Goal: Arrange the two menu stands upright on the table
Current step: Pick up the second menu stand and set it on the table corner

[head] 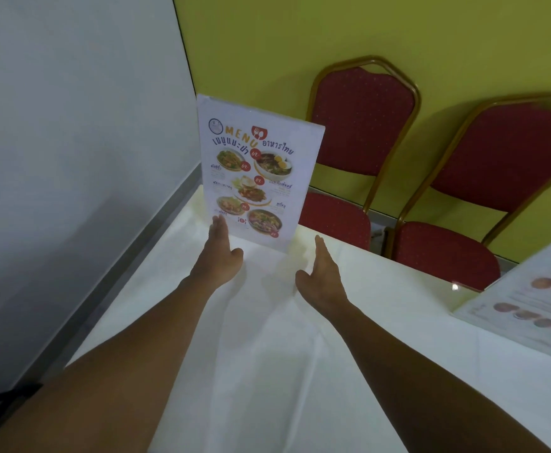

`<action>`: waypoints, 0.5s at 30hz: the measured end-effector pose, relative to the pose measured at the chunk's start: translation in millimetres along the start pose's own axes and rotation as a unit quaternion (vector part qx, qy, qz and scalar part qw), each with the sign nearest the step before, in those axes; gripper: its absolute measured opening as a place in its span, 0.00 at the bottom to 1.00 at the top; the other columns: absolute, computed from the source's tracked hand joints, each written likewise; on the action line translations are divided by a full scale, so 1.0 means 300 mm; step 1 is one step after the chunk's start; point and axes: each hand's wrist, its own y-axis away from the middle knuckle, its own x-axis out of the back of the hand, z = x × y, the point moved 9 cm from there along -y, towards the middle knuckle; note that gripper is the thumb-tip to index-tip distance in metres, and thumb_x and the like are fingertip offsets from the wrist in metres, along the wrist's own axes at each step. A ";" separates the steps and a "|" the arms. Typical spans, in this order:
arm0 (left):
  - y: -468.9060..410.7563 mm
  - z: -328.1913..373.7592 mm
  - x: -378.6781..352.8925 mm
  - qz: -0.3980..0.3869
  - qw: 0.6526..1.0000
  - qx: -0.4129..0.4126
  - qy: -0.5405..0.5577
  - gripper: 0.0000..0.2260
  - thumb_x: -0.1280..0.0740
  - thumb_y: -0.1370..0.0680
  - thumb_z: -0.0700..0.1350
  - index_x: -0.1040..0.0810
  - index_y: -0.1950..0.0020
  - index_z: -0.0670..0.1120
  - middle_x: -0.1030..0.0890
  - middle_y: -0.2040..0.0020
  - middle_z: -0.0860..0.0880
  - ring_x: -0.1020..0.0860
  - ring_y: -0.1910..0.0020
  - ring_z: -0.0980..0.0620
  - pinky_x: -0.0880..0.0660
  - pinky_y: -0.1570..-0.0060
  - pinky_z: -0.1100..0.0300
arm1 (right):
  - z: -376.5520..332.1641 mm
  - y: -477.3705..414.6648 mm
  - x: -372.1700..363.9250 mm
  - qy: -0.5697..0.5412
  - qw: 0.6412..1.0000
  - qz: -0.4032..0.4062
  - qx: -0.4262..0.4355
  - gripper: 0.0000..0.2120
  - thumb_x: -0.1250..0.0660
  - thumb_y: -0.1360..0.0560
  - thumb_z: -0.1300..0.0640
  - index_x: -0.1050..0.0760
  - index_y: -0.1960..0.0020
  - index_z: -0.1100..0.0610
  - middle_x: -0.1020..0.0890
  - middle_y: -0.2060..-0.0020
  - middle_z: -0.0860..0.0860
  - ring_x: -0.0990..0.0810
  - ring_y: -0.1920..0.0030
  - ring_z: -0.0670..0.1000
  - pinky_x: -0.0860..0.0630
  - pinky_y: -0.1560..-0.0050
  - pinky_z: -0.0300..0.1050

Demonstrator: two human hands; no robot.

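A clear acrylic menu stand (255,171) with food pictures and the word MENU stands upright near the far corner of the white table (267,354). My left hand (220,253) is flat and open, its fingertips at the stand's lower left corner. My right hand (325,273) is open too, a little short of the stand's lower right corner and not touching it. A second menu stand (529,299) with pictures of round pastries sits at the right edge of the view, leaning back at a slant; whether it lies flat or stands I cannot tell.
Two red padded chairs with gold frames (362,132) (496,178) stand against the yellow-green wall behind the table. A grey wall (71,125) runs along the table's left side. The white tablecloth has creases in the middle.
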 end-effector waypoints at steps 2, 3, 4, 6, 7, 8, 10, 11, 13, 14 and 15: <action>0.048 0.034 -0.051 -0.019 0.999 -0.020 -0.036 0.34 0.40 0.18 0.44 0.57 0.18 0.48 0.55 0.19 0.50 0.53 0.21 0.48 0.46 0.27 0.49 | 0.031 0.029 0.058 0.009 1.000 0.010 -0.009 0.42 0.35 0.26 0.66 0.52 0.19 0.58 0.44 0.20 0.53 0.45 0.21 0.55 0.42 0.27 0.46; 0.076 0.056 -0.080 -0.027 0.998 -0.030 -0.054 0.33 0.41 0.18 0.45 0.57 0.18 0.48 0.54 0.19 0.50 0.53 0.21 0.49 0.46 0.26 0.48 | 0.049 0.047 0.091 0.009 1.000 0.018 -0.013 0.42 0.35 0.26 0.66 0.52 0.18 0.58 0.45 0.20 0.53 0.46 0.21 0.55 0.42 0.27 0.47; 0.106 0.083 -0.113 -0.036 0.996 -0.041 -0.072 0.33 0.41 0.18 0.46 0.56 0.18 0.49 0.54 0.19 0.50 0.53 0.21 0.49 0.46 0.26 0.48 | 0.068 0.068 0.126 0.007 1.000 0.026 -0.015 0.41 0.35 0.26 0.65 0.52 0.18 0.58 0.45 0.20 0.53 0.46 0.21 0.55 0.42 0.27 0.46; 0.163 0.142 -0.180 -0.057 0.992 -0.061 -0.094 0.31 0.43 0.18 0.46 0.56 0.18 0.51 0.54 0.19 0.50 0.53 0.21 0.49 0.47 0.25 0.48 | 0.111 0.111 0.192 0.000 0.999 0.038 -0.019 0.41 0.36 0.25 0.66 0.53 0.18 0.58 0.45 0.20 0.52 0.46 0.21 0.54 0.43 0.28 0.45; 0.197 0.176 -0.219 -0.067 0.990 -0.070 -0.100 0.31 0.43 0.18 0.46 0.56 0.18 0.51 0.54 0.19 0.50 0.53 0.21 0.49 0.47 0.25 0.48 | 0.138 0.137 0.230 -0.004 0.999 0.044 -0.022 0.41 0.36 0.25 0.66 0.53 0.18 0.57 0.45 0.20 0.52 0.46 0.21 0.54 0.44 0.28 0.44; 0.230 0.212 -0.260 -0.075 0.988 -0.078 -0.106 0.31 0.44 0.18 0.46 0.55 0.18 0.51 0.54 0.19 0.50 0.53 0.21 0.49 0.47 0.25 0.48 | 0.165 0.165 0.269 -0.008 0.998 0.051 -0.023 0.41 0.36 0.25 0.65 0.53 0.18 0.57 0.44 0.20 0.52 0.46 0.21 0.54 0.44 0.28 0.43; 0.297 0.298 -0.347 -0.092 0.984 -0.092 -0.120 0.30 0.45 0.18 0.47 0.55 0.18 0.52 0.54 0.19 0.50 0.53 0.21 0.48 0.47 0.26 0.48 | 0.223 0.226 0.360 -0.014 0.997 0.068 -0.024 0.41 0.37 0.26 0.66 0.52 0.18 0.57 0.44 0.20 0.52 0.45 0.21 0.54 0.44 0.30 0.41; 0.325 0.336 -0.386 -0.097 0.982 -0.097 -0.127 0.30 0.46 0.18 0.47 0.55 0.18 0.53 0.55 0.19 0.50 0.53 0.21 0.47 0.46 0.26 0.48 | 0.251 0.250 0.398 -0.016 0.997 0.074 -0.026 0.41 0.37 0.26 0.66 0.52 0.18 0.57 0.43 0.20 0.52 0.45 0.21 0.54 0.44 0.31 0.40; 0.388 0.435 -0.474 -0.108 0.977 -0.113 -0.143 0.29 0.46 0.17 0.48 0.56 0.18 0.54 0.55 0.19 0.51 0.52 0.21 0.47 0.45 0.26 0.46 | 0.320 0.310 0.491 -0.018 0.995 0.088 -0.033 0.40 0.37 0.26 0.66 0.52 0.18 0.57 0.43 0.20 0.52 0.45 0.21 0.54 0.44 0.33 0.40; 0.419 0.486 -0.518 -0.115 0.975 -0.123 -0.147 0.29 0.46 0.17 0.48 0.56 0.18 0.54 0.55 0.19 0.51 0.52 0.21 0.46 0.45 0.26 0.46 | 0.356 0.342 0.539 -0.018 0.995 0.095 -0.037 0.40 0.38 0.26 0.66 0.52 0.19 0.57 0.44 0.20 0.52 0.45 0.21 0.53 0.44 0.31 0.41; 0.449 0.538 -0.562 -0.122 0.972 -0.132 -0.150 0.29 0.46 0.17 0.49 0.56 0.19 0.54 0.55 0.19 0.51 0.52 0.21 0.46 0.44 0.26 0.46 | 0.392 0.374 0.589 -0.018 0.993 0.104 -0.043 0.40 0.38 0.26 0.67 0.51 0.19 0.57 0.43 0.20 0.52 0.45 0.22 0.53 0.43 0.29 0.41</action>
